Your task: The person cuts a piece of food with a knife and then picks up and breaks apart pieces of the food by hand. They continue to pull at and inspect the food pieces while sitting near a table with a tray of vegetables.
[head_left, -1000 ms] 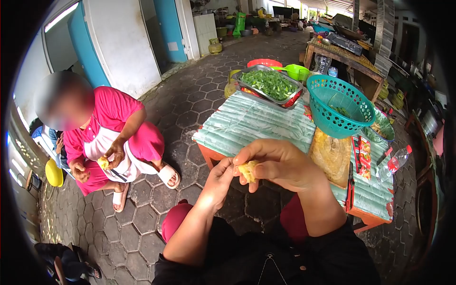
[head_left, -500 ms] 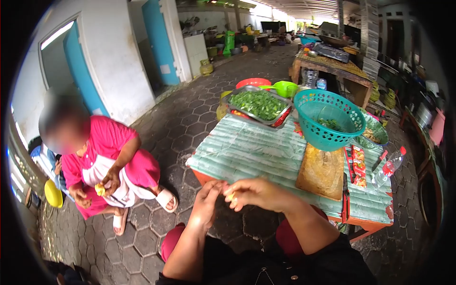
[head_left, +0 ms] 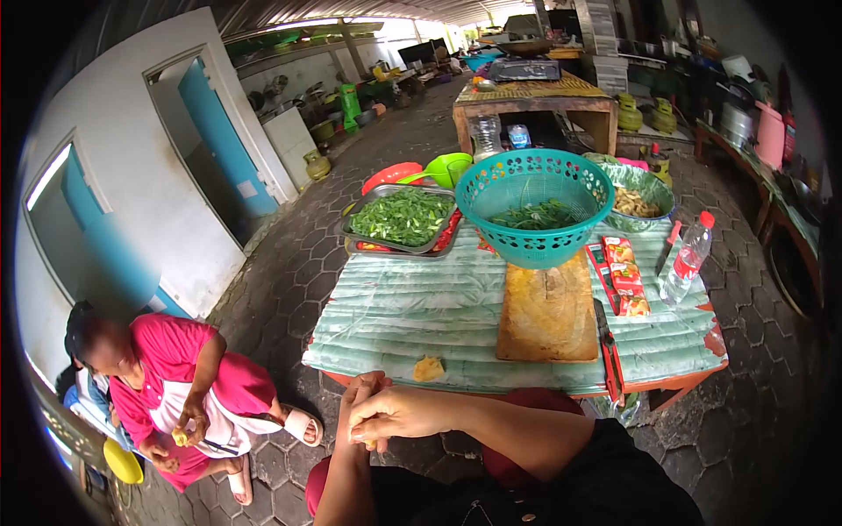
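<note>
My right hand (head_left: 390, 412) crosses over my left wrist near the table's front edge, fingers curled around a small yellow piece of food (head_left: 374, 444) that shows below them. Partly hidden behind it, my left hand (head_left: 361, 387) has its fingers bent closed; whatever they hold is covered. On the table just beyond lies another yellowish piece (head_left: 429, 368). A worn wooden cutting board (head_left: 545, 317) rests to the right, and beside that a red-handled knife (head_left: 609, 351).
The table (head_left: 399, 302) also bears a tray of chopped greens (head_left: 402, 217), a teal colander (head_left: 535, 241) with leaves, a bowl of food pieces (head_left: 633, 203), red seasoning packets (head_left: 623, 276) and a plastic bottle (head_left: 688, 261). A seated person (head_left: 184, 377) holds a yellow piece at left.
My view has swung right. My right hand has moved from in front of my left fingers to across my left wrist. A yellowish piece now lies on the table edge.
</note>
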